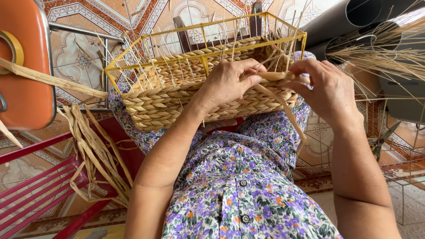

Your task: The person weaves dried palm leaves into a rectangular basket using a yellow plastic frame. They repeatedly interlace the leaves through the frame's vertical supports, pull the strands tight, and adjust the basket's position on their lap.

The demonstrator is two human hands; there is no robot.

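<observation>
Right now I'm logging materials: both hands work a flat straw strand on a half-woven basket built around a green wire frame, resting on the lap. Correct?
Not quite: the wire frame is yellow, not green, as the head view shows. The rest holds: the left hand and right hand work a flat straw strand on the half-woven basket resting on the lap.

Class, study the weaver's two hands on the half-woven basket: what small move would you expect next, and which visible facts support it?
Probably the right hand draws the flat strand snug across the top row while the left hand presses the weave in place. The strand is pinched between both hands at the basket rim, its loose tail hangs below, and the wire frame uprights above remain uncovered.
</observation>
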